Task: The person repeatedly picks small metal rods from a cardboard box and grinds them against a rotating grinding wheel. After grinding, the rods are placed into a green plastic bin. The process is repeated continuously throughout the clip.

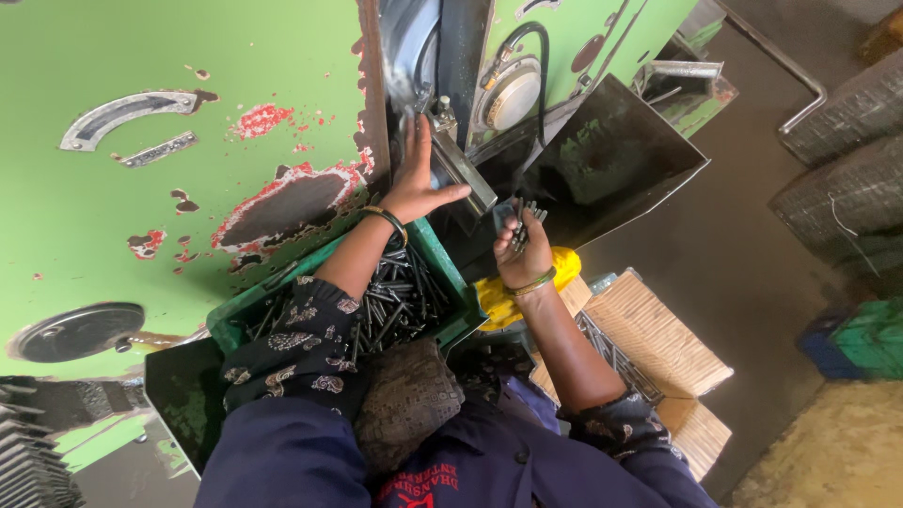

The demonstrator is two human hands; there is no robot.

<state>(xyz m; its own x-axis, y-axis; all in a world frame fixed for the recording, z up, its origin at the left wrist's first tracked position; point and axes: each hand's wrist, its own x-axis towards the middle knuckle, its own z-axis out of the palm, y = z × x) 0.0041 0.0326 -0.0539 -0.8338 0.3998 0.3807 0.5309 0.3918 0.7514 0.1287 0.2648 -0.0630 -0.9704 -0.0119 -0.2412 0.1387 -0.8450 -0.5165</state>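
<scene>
One chipped green machine (141,198) beside bare concrete floor (743,254)

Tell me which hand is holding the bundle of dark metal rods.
The right hand, with the green bangle, grips a bundle of rods pointing upward. The left hand, with the dark bangle, holds none; it rests flat against the machine's metal block.

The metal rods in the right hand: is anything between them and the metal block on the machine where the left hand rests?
Nothing visible blocks the way. The right hand holds the metal rods just right of the metal block, with only dark open space between. The left hand rests on the block's far side.
</scene>
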